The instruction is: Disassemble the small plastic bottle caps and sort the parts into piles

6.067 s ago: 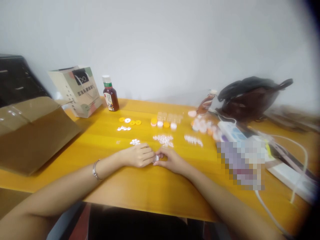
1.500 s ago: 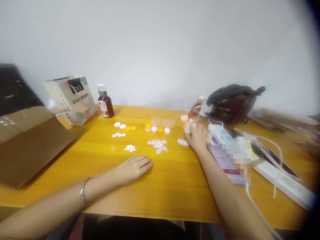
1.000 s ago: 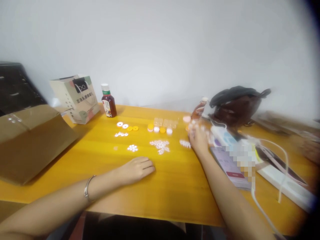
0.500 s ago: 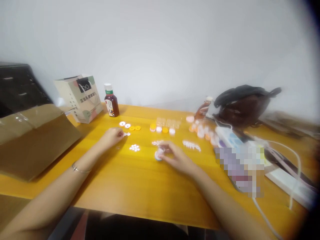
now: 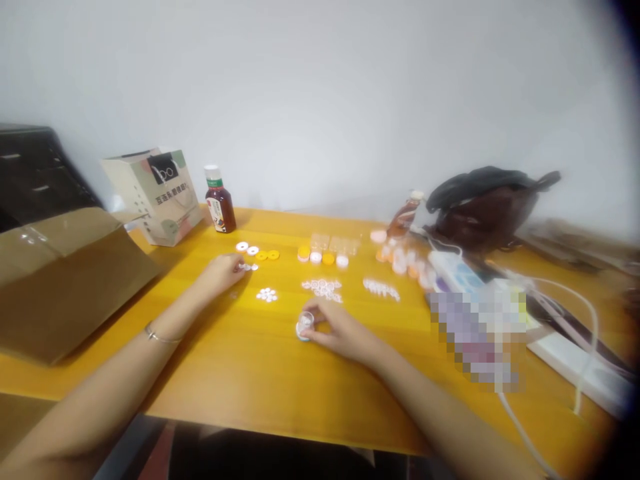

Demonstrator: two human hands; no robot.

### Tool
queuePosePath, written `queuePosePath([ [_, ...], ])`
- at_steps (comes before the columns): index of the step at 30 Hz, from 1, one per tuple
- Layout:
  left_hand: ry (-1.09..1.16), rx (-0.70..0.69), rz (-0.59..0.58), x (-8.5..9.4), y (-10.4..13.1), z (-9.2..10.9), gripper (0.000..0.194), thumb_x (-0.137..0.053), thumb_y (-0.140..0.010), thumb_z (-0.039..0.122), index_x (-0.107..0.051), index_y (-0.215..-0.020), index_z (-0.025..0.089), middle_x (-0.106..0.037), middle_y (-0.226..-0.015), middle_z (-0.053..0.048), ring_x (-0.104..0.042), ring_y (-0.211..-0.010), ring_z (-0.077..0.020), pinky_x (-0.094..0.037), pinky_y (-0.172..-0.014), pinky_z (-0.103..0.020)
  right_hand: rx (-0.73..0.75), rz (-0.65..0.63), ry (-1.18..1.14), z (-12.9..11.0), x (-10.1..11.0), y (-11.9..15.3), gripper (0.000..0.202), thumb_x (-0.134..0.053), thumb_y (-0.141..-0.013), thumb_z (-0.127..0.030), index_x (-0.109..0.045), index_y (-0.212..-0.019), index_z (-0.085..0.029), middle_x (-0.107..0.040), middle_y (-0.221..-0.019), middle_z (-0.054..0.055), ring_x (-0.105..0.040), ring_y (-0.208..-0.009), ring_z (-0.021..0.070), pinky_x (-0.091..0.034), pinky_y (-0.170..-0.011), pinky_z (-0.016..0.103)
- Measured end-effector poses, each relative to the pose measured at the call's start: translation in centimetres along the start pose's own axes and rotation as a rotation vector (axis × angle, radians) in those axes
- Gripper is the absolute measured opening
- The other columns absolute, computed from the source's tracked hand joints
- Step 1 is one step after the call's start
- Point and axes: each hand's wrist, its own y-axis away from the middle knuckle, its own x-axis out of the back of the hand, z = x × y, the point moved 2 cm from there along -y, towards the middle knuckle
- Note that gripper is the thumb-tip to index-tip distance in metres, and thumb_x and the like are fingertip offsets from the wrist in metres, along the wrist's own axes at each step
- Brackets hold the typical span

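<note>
Clear cup (image 5: 305, 325) clamped in right hand (image 5: 336, 328), worktop (image 5: 235, 380) running to its near edge; left hand (image 5: 223, 274) at white pieces (image 5: 255, 267), grip unclear.

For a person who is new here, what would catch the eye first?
Probably the dark red bottle, standing at the back left beside a printed paper bag. Next, the small white pieces in groups across the middle of the yellow table, and, nearer, the right hand holding a round piece.

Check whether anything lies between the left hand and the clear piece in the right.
A cluster of white discs lies on the table between the left hand and the clear piece; no taller obstacle shows.
</note>
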Motion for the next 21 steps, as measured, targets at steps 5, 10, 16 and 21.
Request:
queuePosePath([
  [5, 0.146, -0.282, 0.0, 1.4, 1.6, 4.9, 0.021, -0.044, -0.086, 0.033, -0.058, -0.085, 0.017, -0.061, -0.082, -0.005, -0.057, -0.073, -0.0164, -0.042, -0.067, -0.026, -0.026, 0.017, -0.026, 0.3, 0.0, 0.0, 0.029, -0.062, -0.077, -0.025, -0.044, -0.099, -0.022, -0.059, -0.095, 0.003, -0.061, -0.083, 0.016, -0.049, -0.077, 0.033],
  [10, 0.235, -0.709, -0.186, 0.4, 4.6, 10.4, 0.033, -0.05, -0.083, 0.046, -0.057, -0.097, 0.017, -0.059, -0.086, -0.006, -0.055, -0.079, -0.0181, -0.043, -0.072, -0.029, -0.036, 0.047, -0.065, 0.7, -0.3, -0.1, 0.032, -0.063, -0.075, -0.026, -0.043, -0.1, -0.022, -0.058, -0.097, 0.003, -0.061, -0.082, 0.0153, -0.05, -0.076, 0.032],
  [16, 0.384, -0.508, -0.299, -2.6, 6.1, 12.2, 0.038, -0.059, -0.074, 0.052, -0.053, -0.088, 0.017, -0.055, -0.079, -0.003, -0.052, -0.072, -0.0171, -0.04, -0.062, -0.027, -0.039, 0.138, -0.106, 1.0, -1.1, -0.3, 0.033, -0.065, -0.073, -0.026, -0.04, -0.096, -0.022, -0.056, -0.093, 0.003, -0.061, -0.076, 0.0148, -0.051, -0.069, 0.03],
  [21, 0.472, -0.366, -0.303, -3.2, 6.2, 12.4, 0.027, -0.059, -0.076, 0.042, -0.051, -0.082, 0.017, -0.053, -0.076, -0.001, -0.049, -0.068, -0.0151, -0.036, -0.06, -0.025, -0.007, 0.232, 0.041, 1.0, -1.6, -0.4, 0.031, -0.064, -0.072, -0.029, -0.041, -0.092, -0.021, -0.056, -0.086, 0.003, -0.056, -0.079, 0.0168, -0.047, -0.072, 0.032],
])
